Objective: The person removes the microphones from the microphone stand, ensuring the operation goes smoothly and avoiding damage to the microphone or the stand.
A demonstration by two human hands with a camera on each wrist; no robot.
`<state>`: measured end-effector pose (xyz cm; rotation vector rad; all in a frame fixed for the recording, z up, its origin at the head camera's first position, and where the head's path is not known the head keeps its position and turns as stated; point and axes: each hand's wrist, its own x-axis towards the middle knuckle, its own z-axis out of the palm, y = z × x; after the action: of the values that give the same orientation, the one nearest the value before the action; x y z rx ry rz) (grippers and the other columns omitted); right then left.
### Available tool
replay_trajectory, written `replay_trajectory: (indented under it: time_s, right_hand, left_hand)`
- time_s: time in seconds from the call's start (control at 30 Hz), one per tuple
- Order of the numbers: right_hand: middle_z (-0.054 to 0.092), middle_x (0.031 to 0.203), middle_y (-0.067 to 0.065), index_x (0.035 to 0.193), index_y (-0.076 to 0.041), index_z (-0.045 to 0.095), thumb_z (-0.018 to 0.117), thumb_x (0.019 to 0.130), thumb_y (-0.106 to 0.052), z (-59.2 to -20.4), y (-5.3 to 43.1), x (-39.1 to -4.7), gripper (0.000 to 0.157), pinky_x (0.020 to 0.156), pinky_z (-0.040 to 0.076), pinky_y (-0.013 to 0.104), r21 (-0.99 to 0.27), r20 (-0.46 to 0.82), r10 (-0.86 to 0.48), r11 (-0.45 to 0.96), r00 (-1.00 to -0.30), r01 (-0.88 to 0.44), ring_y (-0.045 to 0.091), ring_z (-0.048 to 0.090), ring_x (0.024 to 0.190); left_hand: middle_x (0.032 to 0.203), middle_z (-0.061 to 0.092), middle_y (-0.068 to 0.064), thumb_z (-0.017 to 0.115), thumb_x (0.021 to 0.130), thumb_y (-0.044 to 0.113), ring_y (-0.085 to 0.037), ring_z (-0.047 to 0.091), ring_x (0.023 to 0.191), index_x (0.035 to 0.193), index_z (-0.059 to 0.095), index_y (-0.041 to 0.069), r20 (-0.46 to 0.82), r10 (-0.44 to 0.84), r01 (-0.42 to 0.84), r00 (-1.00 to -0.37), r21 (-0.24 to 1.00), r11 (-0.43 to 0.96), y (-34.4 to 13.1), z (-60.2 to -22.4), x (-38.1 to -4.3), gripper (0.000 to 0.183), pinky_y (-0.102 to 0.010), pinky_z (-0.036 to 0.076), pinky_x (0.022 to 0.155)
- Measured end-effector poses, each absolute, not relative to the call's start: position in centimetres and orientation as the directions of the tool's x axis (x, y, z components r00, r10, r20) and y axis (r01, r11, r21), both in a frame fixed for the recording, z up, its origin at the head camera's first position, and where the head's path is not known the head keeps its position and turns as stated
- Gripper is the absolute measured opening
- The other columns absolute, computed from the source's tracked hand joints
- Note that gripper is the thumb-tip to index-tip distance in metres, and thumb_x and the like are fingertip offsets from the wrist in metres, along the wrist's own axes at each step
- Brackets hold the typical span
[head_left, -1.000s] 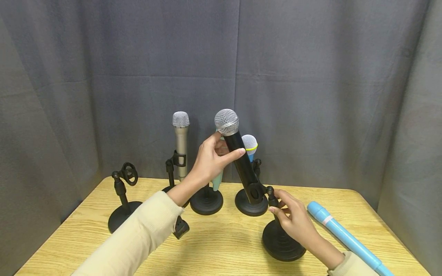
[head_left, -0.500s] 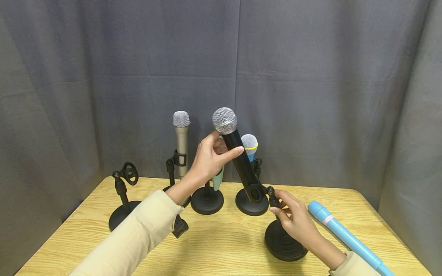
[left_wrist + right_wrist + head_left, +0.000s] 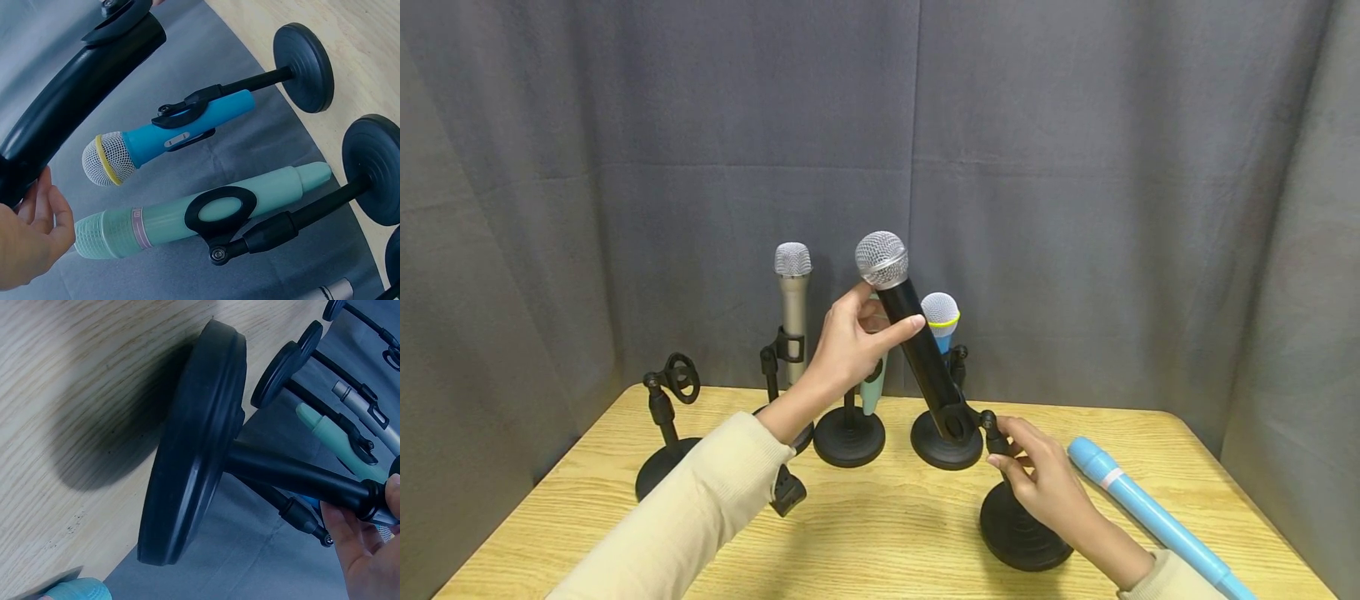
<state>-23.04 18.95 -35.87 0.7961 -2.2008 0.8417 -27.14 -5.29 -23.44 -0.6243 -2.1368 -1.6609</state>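
Observation:
In the head view my left hand grips the upper handle of a black microphone with a silver mesh head. It leans up to the left, its lower end inside the clip of a black desktop stand. My right hand pinches the upper post of that stand, just below the clip joint. The stand's round base looks tilted, and its shadow falls on the wood in the right wrist view, where the post runs to my fingers. The left wrist view shows the black handle beside my fingers.
Behind stand a champagne microphone, a mint-green microphone and a blue microphone, all in stands. A stand with a bare clip is at left. Another clip shows by my left sleeve. A light-blue microphone lies right.
The black microphone's head has shifted a little left and up with my left hand. The stand's base has swung slightly to the right. Both hands keep their grip.

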Motion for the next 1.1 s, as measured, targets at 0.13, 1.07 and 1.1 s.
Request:
replay_trajectory:
  time_s: [0.13, 1.07, 1.1]
  right_hand:
    - [0.064, 0.093, 0.008, 0.104, -0.002, 0.060, 0.071, 0.070, 0.008, -35.87, 19.06, -23.05, 0.037, 0.056, 0.051, 0.017, -0.321, 0.741, -0.305, 0.621, -0.598, -0.715, 0.008, 0.058, 0.067]
    - [0.062, 0.088, 0.003, 0.106, -0.004, 0.060, 0.072, 0.070, 0.005, -36.08, 19.74, -23.04, 0.040, 0.057, 0.052, 0.017, -0.278, 0.725, -0.328, 0.665, -0.606, -0.693, 0.006, 0.059, 0.066]
    - [0.062, 0.088, 0.003, 0.106, -0.004, 0.060, 0.072, 0.070, 0.005, -36.07, 19.76, -23.03, 0.040, 0.057, 0.052, 0.017, -0.275, 0.726, -0.329, 0.666, -0.605, -0.693, 0.006, 0.059, 0.066]
  left_hand:
    - [0.091, 0.068, -0.015, 0.072, 0.078, 0.019, -0.021, 0.068, 0.082, 0.107, 0.055, 0.008, 0.540, 0.115, 0.551, -0.834, 0.806, 0.218, -5.47, -23.27, -27.28, 0.035, -0.030, 0.053, 0.075]
    - [0.090, 0.069, -0.014, 0.071, 0.079, 0.020, -0.017, 0.068, 0.073, 0.108, 0.055, 0.009, 0.548, 0.076, 0.550, -0.833, 0.805, 0.223, -5.96, -22.68, -27.06, 0.035, -0.025, 0.050, 0.068]
    - [0.090, 0.069, -0.014, 0.071, 0.079, 0.020, -0.016, 0.068, 0.073, 0.108, 0.055, 0.009, 0.552, 0.072, 0.553, -0.831, 0.804, 0.221, -6.00, -22.65, -27.09, 0.035, -0.025, 0.050, 0.068]
